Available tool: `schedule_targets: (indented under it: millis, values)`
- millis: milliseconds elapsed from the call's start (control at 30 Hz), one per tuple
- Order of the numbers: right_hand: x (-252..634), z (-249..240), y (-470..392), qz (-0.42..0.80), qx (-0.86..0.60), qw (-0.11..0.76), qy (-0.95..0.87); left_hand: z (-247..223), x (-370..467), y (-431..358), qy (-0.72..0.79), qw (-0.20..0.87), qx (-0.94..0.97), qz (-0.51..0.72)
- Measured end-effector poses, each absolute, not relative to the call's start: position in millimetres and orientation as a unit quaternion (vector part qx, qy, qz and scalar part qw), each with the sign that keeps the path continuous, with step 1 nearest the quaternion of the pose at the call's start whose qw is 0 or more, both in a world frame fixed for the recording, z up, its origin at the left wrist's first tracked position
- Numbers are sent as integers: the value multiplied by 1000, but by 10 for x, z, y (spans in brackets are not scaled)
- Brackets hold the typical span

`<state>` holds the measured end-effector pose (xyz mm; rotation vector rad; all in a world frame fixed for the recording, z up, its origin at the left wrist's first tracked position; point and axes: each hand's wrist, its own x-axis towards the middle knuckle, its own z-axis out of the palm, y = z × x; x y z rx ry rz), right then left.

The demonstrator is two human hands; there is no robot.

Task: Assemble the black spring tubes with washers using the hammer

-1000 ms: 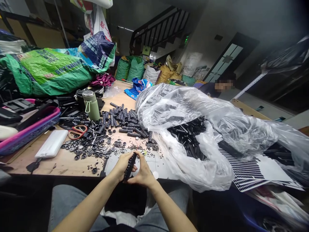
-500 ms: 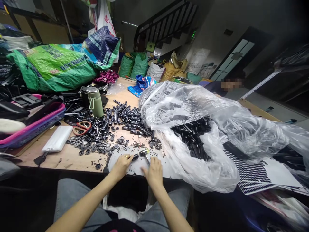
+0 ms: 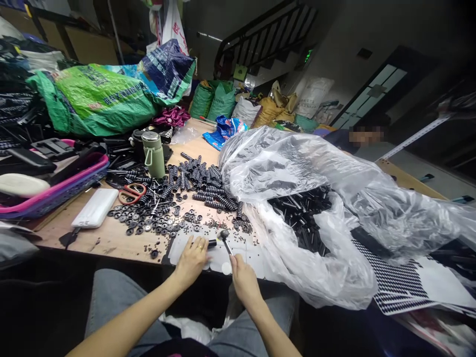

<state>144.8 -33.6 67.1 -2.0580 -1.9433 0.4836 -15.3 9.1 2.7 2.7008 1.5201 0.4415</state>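
On a grey-white plate [image 3: 238, 250] at the table's front edge, my left hand [image 3: 191, 263] holds a short black tube [image 3: 212, 243], whose end sticks out past the fingers toward the right. My right hand [image 3: 245, 280] is closed round the handle of a small hammer [image 3: 223, 235]. The hammer's head is just right of the tube and seems raised a little above the plate. Small round black caps [image 3: 148, 226] and tiny scattered pieces [image 3: 219, 218] lie beyond my hands. Behind them is a heap of black tubes with white checks [image 3: 204, 181].
Left on the table are orange-handled scissors [image 3: 133, 193], a white power bank [image 3: 94, 208], a green flask [image 3: 153, 156] and a pink-and-purple basket [image 3: 80, 178]. A large clear plastic bag [image 3: 282, 163] with black parts [image 3: 301, 213] fills the right. A person [image 3: 340, 139] is behind it.
My right hand has taken hold of the hammer, which lay on the plate, and turned its head. My left hand has turned palm down over the black tube. The view has shifted slightly.
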Motion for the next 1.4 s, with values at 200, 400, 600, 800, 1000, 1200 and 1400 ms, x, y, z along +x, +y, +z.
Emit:
schedule_targets:
  millis: [200, 400, 600, 800, 1000, 1200, 1400]
  values:
    - [1044, 806, -309, 202, -627, 177, -731, -148, -5, -8, 452, 25, 878, 156]
    - [961, 696, -239, 173, -636, 86, -747, 12, -88, 169, 485, 162, 842, 173]
    - [1520, 570, -91, 83, -727, 64, -678, 426, -93, 561, 460, 237, 846, 127]
    - [1768, 316, -97, 38, -722, 113, -682, 526, 227, 1540, 509, 96, 843, 142]
    - [2352, 854, 474, -2, -752, 218, -622, 316, 390, 1724, 496, 90, 853, 132]
    - [3249, 1052, 1274, -30, -892, 152, -425, 415, 281, 1434, 494, 97, 845, 183]
    - [3347, 937, 1259, -56, -877, 144, -455, 531, 126, 1064, 522, 434, 643, 355]
